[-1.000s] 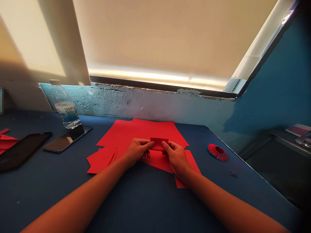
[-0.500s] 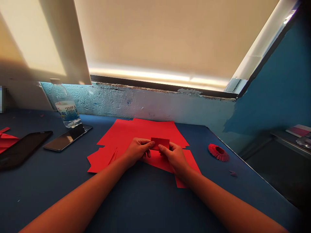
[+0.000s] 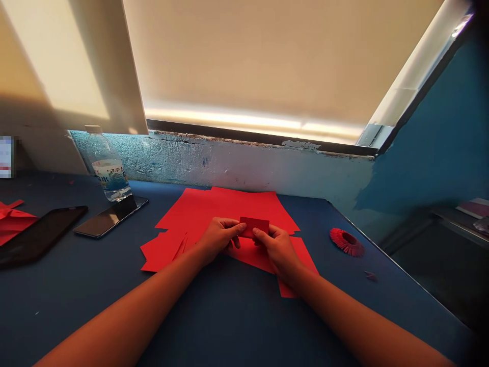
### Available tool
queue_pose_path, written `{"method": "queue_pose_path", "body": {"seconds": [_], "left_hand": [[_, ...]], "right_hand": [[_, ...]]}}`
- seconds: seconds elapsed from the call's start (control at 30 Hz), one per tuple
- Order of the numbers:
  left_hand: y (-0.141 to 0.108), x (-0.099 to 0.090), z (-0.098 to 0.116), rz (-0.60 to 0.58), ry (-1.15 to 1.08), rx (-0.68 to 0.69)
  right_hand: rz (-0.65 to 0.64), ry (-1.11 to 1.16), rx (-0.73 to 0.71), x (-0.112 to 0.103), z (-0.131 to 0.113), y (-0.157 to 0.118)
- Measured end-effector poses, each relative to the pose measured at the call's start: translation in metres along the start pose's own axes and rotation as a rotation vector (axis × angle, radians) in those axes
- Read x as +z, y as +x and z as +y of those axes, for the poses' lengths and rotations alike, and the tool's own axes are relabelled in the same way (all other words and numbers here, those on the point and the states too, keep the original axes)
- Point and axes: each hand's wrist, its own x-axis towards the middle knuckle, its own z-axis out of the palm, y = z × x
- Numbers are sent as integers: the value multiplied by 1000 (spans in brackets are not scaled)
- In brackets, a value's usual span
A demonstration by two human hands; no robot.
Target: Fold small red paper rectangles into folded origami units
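Observation:
Between my two hands is a small dark-red rectangle of paper (image 3: 254,225), held up above larger red sheets. My left hand (image 3: 221,237) pinches its left edge, thumb on the near face. At the lower right part, my right hand (image 3: 278,245) grips it the same way, its fingers partly hidden behind the paper. Beneath and behind lie overlapping red paper sheets (image 3: 229,204) on the blue table (image 3: 214,321). Cut red pieces (image 3: 162,251) spread out by my left forearm, and a red strip (image 3: 288,289) sticks out under my right wrist.
To the right sits a fringed red paper ring (image 3: 347,242), with a small scrap (image 3: 370,276) near it. On the left are a water bottle (image 3: 110,173), a phone (image 3: 112,216), a larger dark device (image 3: 46,237) and more red paper (image 3: 17,224). A wall (image 3: 229,163) borders the table's back.
The whole view has shifted slightly, so things appear a little further right. Both hands keep the same hold on the small paper.

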Motion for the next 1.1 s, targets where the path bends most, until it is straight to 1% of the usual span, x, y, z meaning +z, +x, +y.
{"method": "queue_pose_path", "body": {"seconds": [0.13, 0.27, 0.5, 0.6, 0.73, 0.93, 1.1], "left_hand": [[-3, 2, 6, -37, 36, -20], [-5, 4, 11, -79, 75, -28], [-2, 3, 5, -144, 63, 32], [0, 4, 2, -136, 60, 44], [-1, 7, 1, -106, 62, 47], [0, 7, 2, -108, 68, -2], [0, 6, 4, -108, 100, 35]], "right_hand": [[-6, 0, -25, 1, -4, -1], [-42, 21, -8, 3, -9, -3], [-96, 109, -41, 4, -10, -4], [-113, 123, -46, 5, -10, -3], [-104, 108, -27, 6, -12, -5], [-111, 126, -31, 6, -14, -6], [-111, 137, -27, 7, -13, -6]]}}
